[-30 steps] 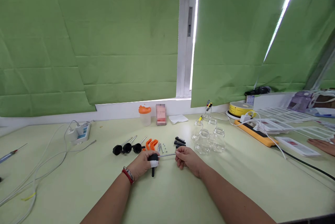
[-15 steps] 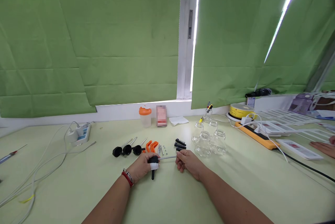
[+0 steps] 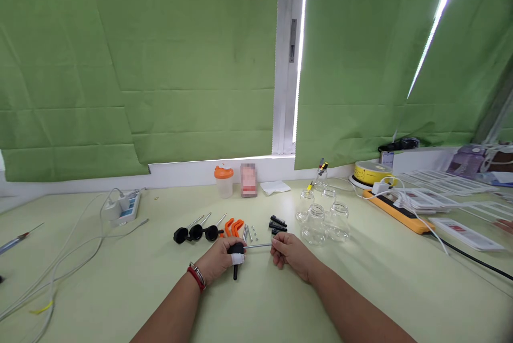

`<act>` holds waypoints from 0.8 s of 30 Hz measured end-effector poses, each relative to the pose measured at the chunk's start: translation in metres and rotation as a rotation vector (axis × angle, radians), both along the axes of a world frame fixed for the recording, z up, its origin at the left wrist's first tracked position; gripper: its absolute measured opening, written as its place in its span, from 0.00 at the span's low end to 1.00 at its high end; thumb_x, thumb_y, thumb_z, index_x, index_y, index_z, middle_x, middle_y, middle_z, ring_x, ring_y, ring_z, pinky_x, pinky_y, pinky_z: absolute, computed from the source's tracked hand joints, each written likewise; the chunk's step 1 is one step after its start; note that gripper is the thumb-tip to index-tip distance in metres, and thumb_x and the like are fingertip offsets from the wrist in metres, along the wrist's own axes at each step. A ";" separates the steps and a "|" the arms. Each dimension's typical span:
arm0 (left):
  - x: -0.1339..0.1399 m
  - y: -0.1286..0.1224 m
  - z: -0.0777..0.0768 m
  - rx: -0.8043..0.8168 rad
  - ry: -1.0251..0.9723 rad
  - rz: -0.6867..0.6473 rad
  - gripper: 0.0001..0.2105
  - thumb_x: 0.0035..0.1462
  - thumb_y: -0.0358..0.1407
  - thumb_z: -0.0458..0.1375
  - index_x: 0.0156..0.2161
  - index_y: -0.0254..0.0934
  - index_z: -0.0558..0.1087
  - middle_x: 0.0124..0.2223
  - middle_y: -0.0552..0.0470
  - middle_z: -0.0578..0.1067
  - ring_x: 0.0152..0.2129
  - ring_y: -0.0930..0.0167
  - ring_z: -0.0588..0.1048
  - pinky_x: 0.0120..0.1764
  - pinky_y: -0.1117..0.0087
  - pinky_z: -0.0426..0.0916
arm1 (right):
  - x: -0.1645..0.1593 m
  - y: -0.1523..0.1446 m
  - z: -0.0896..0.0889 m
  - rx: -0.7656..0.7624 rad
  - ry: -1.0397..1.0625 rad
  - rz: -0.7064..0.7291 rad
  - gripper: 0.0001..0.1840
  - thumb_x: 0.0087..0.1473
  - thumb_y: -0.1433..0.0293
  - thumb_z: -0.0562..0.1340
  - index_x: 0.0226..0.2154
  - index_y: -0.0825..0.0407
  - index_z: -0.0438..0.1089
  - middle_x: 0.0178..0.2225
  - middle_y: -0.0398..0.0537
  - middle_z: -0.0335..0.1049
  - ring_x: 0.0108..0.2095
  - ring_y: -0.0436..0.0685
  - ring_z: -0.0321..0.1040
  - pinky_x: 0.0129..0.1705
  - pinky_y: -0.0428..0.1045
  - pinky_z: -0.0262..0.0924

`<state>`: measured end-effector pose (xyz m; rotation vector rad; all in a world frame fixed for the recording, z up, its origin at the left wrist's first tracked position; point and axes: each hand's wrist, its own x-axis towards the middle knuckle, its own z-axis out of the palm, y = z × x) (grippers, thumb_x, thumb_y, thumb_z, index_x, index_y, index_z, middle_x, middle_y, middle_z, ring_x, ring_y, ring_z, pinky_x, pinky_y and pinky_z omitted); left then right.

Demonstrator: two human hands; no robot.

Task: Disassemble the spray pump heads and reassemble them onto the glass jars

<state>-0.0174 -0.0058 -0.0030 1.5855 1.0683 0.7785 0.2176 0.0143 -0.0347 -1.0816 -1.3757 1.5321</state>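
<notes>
My left hand [image 3: 220, 260], a white bandage on its thumb, is closed around a black plastic part [image 3: 235, 272] with a stub pointing toward me. From this part a thin metal rod [image 3: 256, 246] runs to the right. My right hand [image 3: 292, 255] pinches the rod's far end, and its fingertips hide the tip. Beyond my left hand lie several black round parts [image 3: 196, 232] with similar rods, curved orange pieces [image 3: 237, 227], and small screws and nuts [image 3: 250, 233]. Black ridged pieces [image 3: 277, 223] are just past my right hand.
Several clear glass jars [image 3: 315, 228] stand to the right of the black pieces. Behind are an orange-lidded cup [image 3: 224, 182] and a white tissue [image 3: 275, 187]. An orange power strip [image 3: 396, 213] and cables lie right; a white power strip [image 3: 130, 209] is left. Another person's hand [image 3: 505, 225] shows at far right.
The view has shifted slightly. Both hands keep the same hold on the black part and its rod. The other person's hand at the far right has drawn back toward the edge.
</notes>
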 end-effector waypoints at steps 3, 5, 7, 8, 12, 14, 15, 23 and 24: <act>-0.001 0.001 -0.002 -0.004 -0.006 -0.007 0.13 0.44 0.33 0.62 0.39 0.36 0.73 0.39 0.46 0.74 0.37 0.64 0.71 0.43 0.62 0.63 | -0.001 0.002 -0.002 -0.012 -0.020 -0.001 0.19 0.51 0.55 0.59 0.23 0.54 0.62 0.17 0.41 0.64 0.17 0.47 0.61 0.21 0.45 0.57; -0.002 0.003 -0.004 -0.012 -0.017 -0.004 0.14 0.44 0.33 0.62 0.39 0.36 0.73 0.40 0.46 0.74 0.37 0.64 0.71 0.44 0.62 0.63 | -0.001 0.002 -0.003 -0.014 -0.026 0.001 0.20 0.52 0.54 0.58 0.23 0.54 0.62 0.16 0.41 0.64 0.17 0.47 0.61 0.20 0.45 0.56; -0.002 0.004 -0.006 -0.017 -0.026 -0.001 0.14 0.44 0.34 0.62 0.40 0.36 0.73 0.40 0.45 0.74 0.38 0.64 0.71 0.44 0.62 0.63 | -0.001 0.003 -0.004 -0.016 -0.029 0.001 0.21 0.52 0.53 0.57 0.22 0.55 0.63 0.16 0.41 0.63 0.16 0.47 0.60 0.20 0.45 0.56; -0.003 0.005 -0.007 -0.018 -0.028 0.000 0.14 0.44 0.34 0.62 0.40 0.36 0.73 0.40 0.45 0.74 0.38 0.64 0.71 0.44 0.62 0.63 | -0.001 0.002 -0.004 -0.017 -0.029 0.000 0.22 0.52 0.53 0.57 0.22 0.55 0.62 0.16 0.41 0.63 0.17 0.47 0.61 0.20 0.44 0.56; -0.002 0.004 -0.005 -0.034 -0.035 0.005 0.14 0.43 0.34 0.62 0.39 0.36 0.73 0.39 0.45 0.74 0.37 0.63 0.71 0.44 0.61 0.63 | -0.001 0.000 0.000 -0.016 0.020 -0.013 0.20 0.48 0.53 0.61 0.25 0.53 0.61 0.20 0.41 0.65 0.18 0.47 0.62 0.20 0.44 0.57; -0.001 0.004 -0.004 -0.043 -0.039 0.015 0.14 0.43 0.33 0.62 0.39 0.36 0.73 0.39 0.45 0.74 0.37 0.63 0.71 0.44 0.61 0.63 | -0.001 0.000 0.001 -0.002 0.053 -0.004 0.19 0.46 0.55 0.64 0.27 0.53 0.61 0.23 0.41 0.66 0.19 0.48 0.63 0.20 0.44 0.57; -0.001 0.004 -0.004 -0.043 -0.040 0.019 0.14 0.42 0.33 0.62 0.39 0.36 0.73 0.39 0.45 0.74 0.37 0.63 0.71 0.44 0.61 0.63 | -0.001 0.000 0.001 0.005 0.059 0.001 0.19 0.45 0.56 0.64 0.27 0.52 0.61 0.23 0.41 0.67 0.19 0.48 0.63 0.20 0.44 0.57; -0.001 0.003 -0.005 -0.029 -0.032 0.017 0.15 0.42 0.35 0.62 0.39 0.37 0.73 0.40 0.44 0.75 0.38 0.62 0.71 0.44 0.60 0.63 | -0.002 0.002 -0.004 0.006 -0.043 0.006 0.21 0.51 0.53 0.58 0.22 0.54 0.62 0.16 0.41 0.64 0.16 0.47 0.60 0.20 0.45 0.56; -0.001 0.003 -0.005 -0.027 -0.026 0.016 0.14 0.42 0.35 0.62 0.38 0.36 0.73 0.40 0.44 0.75 0.38 0.62 0.71 0.44 0.60 0.63 | -0.002 0.002 -0.004 0.007 -0.047 0.009 0.21 0.51 0.53 0.58 0.22 0.54 0.62 0.16 0.41 0.64 0.16 0.47 0.60 0.20 0.45 0.56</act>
